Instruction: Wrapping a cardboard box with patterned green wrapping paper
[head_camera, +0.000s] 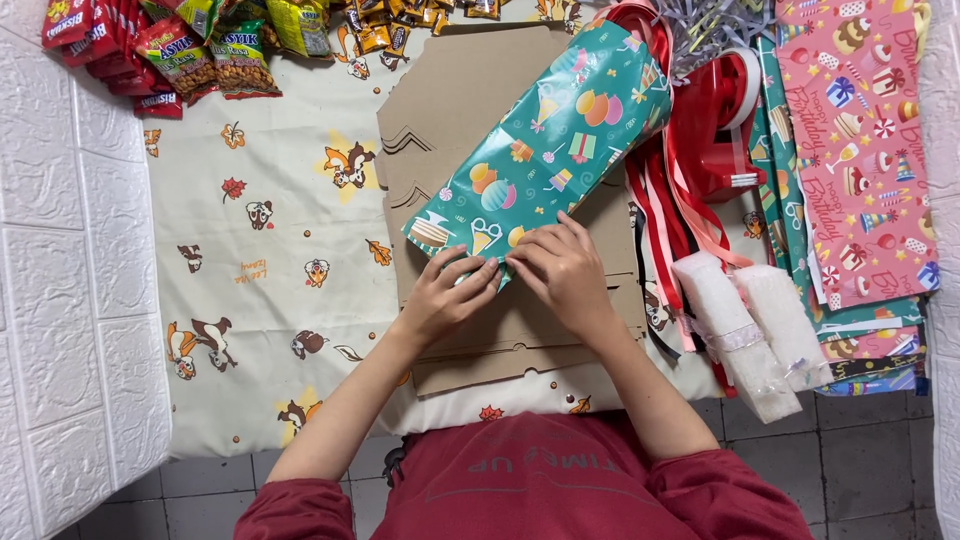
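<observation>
A long parcel wrapped in teal party-print paper (545, 140) lies slantwise on flat brown cardboard pieces (455, 110). Its near end points toward me. My left hand (447, 295) and my right hand (563, 268) meet at that near end, fingers pressed on the folded paper edge. Both hands pinch the wrapping there; the fold itself is hidden under my fingers.
Snack packets (190, 50) lie at the far left on a cartoon-print cloth (270, 300). Red ribbons and a red tape dispenser (720, 130) sit to the right, beside pink and teal gift-wrap sheets (860, 150). Two white foam rolls (745, 335) lie near my right arm. White walls flank both sides.
</observation>
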